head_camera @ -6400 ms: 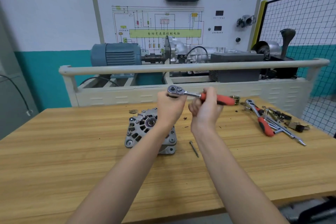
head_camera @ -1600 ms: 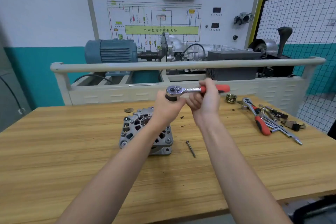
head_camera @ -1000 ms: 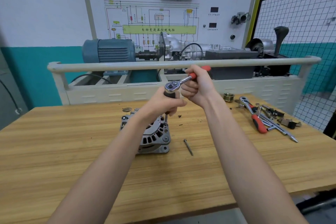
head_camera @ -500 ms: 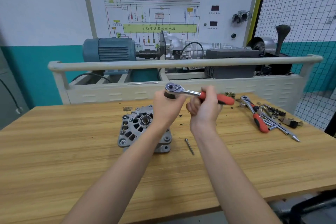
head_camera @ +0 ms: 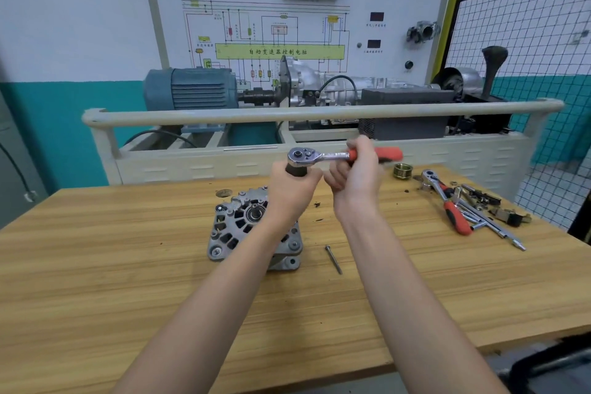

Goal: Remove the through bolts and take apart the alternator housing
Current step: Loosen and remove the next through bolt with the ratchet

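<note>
A grey alternator [head_camera: 236,227] stands on the wooden table [head_camera: 96,265], its finned face turned up toward me. Above its right side I hold a ratchet wrench [head_camera: 323,156] level, with a dark socket under its chrome head. My left hand [head_camera: 292,192] grips that socket just below the head and hides the alternator's right rim. My right hand [head_camera: 358,179] grips the wrench's red handle, whose end sticks out to the right. One loose through bolt [head_camera: 333,259] lies on the table right of the alternator.
A second red-handled ratchet [head_camera: 446,201] lies at the right with extension bars [head_camera: 492,227] and small parts. A brass pulley [head_camera: 402,170] sits behind them. A beige rail [head_camera: 319,113] and a motor trainer stand behind the table; a wire fence [head_camera: 524,41] is at the right.
The wrench handle has swung back and forth around the socket; half a second ago it pointed slightly down to the right, now it lies level. My left hand stayed on the socket.
</note>
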Motion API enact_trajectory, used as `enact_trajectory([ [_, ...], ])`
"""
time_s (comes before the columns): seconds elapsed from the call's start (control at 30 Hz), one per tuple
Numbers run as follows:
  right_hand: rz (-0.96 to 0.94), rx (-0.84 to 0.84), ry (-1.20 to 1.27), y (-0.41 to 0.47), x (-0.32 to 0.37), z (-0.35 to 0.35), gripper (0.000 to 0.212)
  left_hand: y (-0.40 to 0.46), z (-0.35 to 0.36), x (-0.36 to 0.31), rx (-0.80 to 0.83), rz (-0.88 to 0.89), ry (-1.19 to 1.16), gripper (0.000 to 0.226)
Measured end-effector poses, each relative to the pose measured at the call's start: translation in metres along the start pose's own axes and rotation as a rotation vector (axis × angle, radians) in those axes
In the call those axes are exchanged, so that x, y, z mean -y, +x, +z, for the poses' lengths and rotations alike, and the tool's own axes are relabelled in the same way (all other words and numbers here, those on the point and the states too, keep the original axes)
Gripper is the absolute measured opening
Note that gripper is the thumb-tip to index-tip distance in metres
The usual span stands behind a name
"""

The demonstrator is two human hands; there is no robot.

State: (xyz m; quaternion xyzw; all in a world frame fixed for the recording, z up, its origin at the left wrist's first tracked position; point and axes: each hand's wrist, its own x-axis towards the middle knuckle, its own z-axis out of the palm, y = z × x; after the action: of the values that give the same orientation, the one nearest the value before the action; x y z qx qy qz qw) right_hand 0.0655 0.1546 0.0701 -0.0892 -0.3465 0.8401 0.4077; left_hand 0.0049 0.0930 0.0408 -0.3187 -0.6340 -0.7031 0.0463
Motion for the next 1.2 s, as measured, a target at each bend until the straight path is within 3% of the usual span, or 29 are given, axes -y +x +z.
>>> enact_trajectory([
  [0.13, -0.28, -0.085, 0.128, -0.039, -0.022, -0.011, 0.027, -0.009, 0.013, 0.001, -0.195, 0.046, -0.03, 0.049],
  [0.23, -0.266, -0.057, 0.117, -0.04, -0.023, -0.013, 0.03, -0.009, 0.013, 0.001, -0.193, 0.028, -0.044, 0.047],
  [0.37, -0.038, 0.03, 0.006, -0.008, 0.002, -0.009, 0.038, -0.008, -0.005, -0.007, 0.089, 0.026, 0.082, 0.027],
  [0.5, 0.223, 0.319, -0.183, 0.026, 0.022, 0.005, 0.052, 0.005, -0.03, -0.017, 0.464, -0.007, 0.152, 0.03],
  [0.57, 0.289, 0.423, -0.233, 0.034, 0.023, 0.012, 0.059, 0.008, -0.031, -0.018, 0.542, -0.029, 0.081, 0.037],
  [0.63, 0.297, 0.415, -0.232, 0.036, 0.022, 0.016, 0.059, 0.006, -0.023, -0.014, 0.461, -0.043, -0.014, 0.042],
  [0.7, 0.229, 0.273, -0.165, 0.028, 0.017, 0.014, 0.05, 0.003, -0.015, -0.007, 0.291, -0.009, -0.047, 0.041],
  [0.8, 0.008, 0.012, -0.006, 0.002, 0.002, 0.001, 0.039, -0.003, -0.002, 0.0, 0.022, 0.069, -0.022, 0.036],
  [0.93, -0.242, -0.051, 0.127, -0.039, -0.022, -0.013, 0.037, -0.009, 0.015, 0.003, -0.244, 0.102, -0.032, 0.048],
  [1.07, -0.21, -0.019, 0.095, -0.036, -0.018, -0.013, 0.035, -0.009, 0.014, 0.003, -0.234, 0.086, -0.028, 0.048],
  [1.2, 0.021, 0.109, -0.048, 0.0, 0.006, -0.007, 0.04, -0.01, -0.003, -0.004, 0.01, 0.057, 0.007, 0.035],
])
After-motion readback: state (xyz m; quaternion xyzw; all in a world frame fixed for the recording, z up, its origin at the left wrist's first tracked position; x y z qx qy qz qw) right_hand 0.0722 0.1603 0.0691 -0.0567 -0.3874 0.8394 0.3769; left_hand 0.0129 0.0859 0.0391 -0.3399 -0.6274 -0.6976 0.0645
